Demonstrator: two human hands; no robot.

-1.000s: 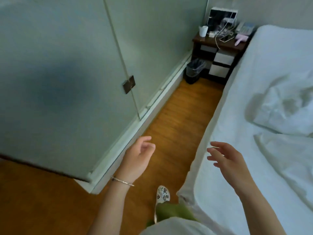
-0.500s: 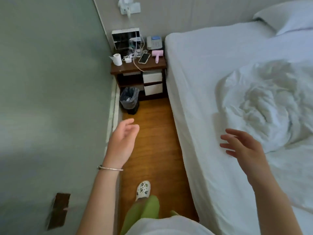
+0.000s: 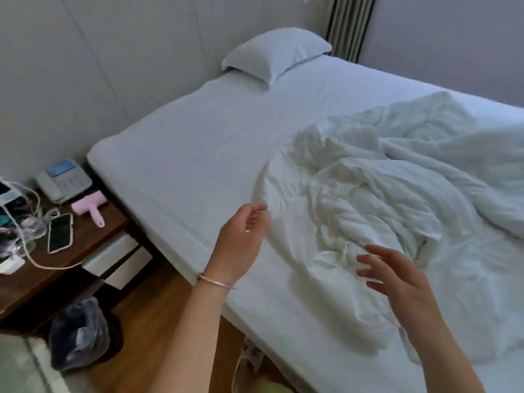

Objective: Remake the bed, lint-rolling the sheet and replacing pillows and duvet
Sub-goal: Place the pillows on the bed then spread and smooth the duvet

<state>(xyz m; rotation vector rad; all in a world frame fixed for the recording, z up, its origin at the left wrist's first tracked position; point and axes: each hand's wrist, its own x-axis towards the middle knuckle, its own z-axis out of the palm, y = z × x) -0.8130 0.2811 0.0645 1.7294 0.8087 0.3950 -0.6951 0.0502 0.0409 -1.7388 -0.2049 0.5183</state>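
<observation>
Hands [image 3: 241, 239] [image 3: 397, 276] are held empty, fingers loose, above the sheet [image 3: 198, 154]; crumpled duvet [image 3: 368, 194] is heaped just ahead, nearer the right.

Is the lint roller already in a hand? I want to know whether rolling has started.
No, the pink lint roller lies on the bedside table, and both the left hand and right hand are empty.

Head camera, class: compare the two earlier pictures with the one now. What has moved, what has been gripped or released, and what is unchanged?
The view has swung right, from the wall and wooden floor to the bed. Both hands now reach over the flat white sheet: the left hand at the edge of the crumpled white duvet, the right hand above it. Nothing was gripped or released. Both hands stay open and empty; the duvet stays bunched.
</observation>
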